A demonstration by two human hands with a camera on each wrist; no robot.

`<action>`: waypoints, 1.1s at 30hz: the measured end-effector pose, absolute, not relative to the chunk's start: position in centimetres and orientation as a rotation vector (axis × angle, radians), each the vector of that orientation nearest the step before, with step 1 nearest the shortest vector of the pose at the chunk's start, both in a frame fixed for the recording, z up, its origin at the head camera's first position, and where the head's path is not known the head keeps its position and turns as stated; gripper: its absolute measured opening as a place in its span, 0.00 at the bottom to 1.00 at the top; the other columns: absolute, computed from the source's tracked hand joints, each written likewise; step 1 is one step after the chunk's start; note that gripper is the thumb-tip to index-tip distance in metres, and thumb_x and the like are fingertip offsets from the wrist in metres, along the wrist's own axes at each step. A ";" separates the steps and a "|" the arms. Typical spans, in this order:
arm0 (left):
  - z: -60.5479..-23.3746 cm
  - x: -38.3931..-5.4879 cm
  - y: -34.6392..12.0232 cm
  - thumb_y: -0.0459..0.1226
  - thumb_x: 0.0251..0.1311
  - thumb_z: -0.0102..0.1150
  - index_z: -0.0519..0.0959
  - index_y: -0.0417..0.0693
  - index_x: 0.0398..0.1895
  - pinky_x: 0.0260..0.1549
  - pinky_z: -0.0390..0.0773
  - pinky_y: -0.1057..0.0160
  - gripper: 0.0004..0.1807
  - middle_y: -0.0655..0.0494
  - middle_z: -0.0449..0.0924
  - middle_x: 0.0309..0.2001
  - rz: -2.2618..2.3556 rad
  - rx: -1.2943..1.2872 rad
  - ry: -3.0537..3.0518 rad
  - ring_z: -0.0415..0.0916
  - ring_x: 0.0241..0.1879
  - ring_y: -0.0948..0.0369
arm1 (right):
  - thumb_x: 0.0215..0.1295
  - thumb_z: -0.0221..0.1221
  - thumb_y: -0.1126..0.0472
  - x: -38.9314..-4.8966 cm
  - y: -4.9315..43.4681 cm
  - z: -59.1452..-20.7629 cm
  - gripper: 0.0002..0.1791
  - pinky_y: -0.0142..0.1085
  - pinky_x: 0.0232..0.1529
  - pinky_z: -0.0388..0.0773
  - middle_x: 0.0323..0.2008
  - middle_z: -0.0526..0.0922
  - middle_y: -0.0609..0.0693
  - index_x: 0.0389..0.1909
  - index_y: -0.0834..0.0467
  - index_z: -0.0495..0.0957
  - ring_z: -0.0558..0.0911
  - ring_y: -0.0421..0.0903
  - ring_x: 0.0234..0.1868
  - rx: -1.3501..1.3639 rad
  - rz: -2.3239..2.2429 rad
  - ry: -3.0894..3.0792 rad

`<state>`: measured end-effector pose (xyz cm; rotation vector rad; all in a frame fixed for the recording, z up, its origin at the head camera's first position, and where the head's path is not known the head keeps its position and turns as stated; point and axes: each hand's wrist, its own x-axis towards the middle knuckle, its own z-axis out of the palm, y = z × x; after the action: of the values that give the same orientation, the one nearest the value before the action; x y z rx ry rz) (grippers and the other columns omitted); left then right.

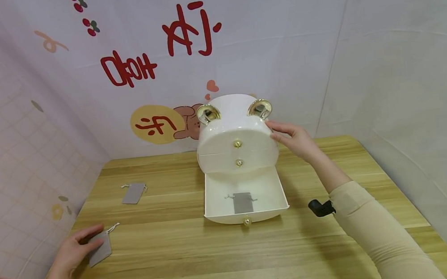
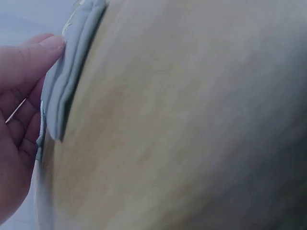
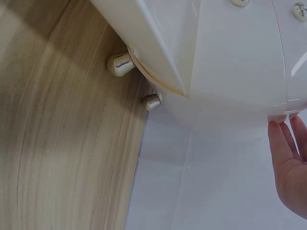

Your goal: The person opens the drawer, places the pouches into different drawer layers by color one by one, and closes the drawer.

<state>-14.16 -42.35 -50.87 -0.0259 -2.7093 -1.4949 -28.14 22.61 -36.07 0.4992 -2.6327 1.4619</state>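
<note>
Near the table's left edge, my left hand [image 1: 70,255] pinches a grey drawstring pouch [image 1: 100,249] between thumb and fingers. The left wrist view shows the thumb on the pouch [image 2: 72,72], whose cloth appears in layers. My right hand [image 1: 297,140] rests its nearly straight fingertips against the upper right side of a white storage box [image 1: 235,131] with gold ear-like rings. The right wrist view shows those fingers [image 3: 278,141] at the box's edge. The bottom drawer [image 1: 216,194] is pulled out, and a grey pouch [image 1: 243,202] lies in it. Two drawers above it are closed.
Another grey pouch [image 1: 133,193] lies on the wooden table [image 1: 169,252], left of the box. Gold feet [image 3: 152,102] support the box. A printed cloth [image 1: 278,40] hangs behind the table. Each wrist bears a black device [image 1: 321,207].
</note>
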 end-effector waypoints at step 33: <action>-48.7 -16.0 -38.8 0.34 0.63 0.66 0.82 0.30 0.48 0.29 0.73 0.76 0.15 0.70 0.80 0.33 -1.205 0.045 -2.688 0.72 0.32 0.77 | 0.70 0.60 0.50 -28.4 22.7 -36.2 0.25 0.56 0.68 0.60 0.69 0.69 0.46 0.68 0.46 0.73 0.61 0.51 0.73 0.482 1.477 -2.624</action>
<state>-15.99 -38.77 -48.71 0.0452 -2.6883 -1.2050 -28.43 22.67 -36.25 0.4815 -2.6242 1.4773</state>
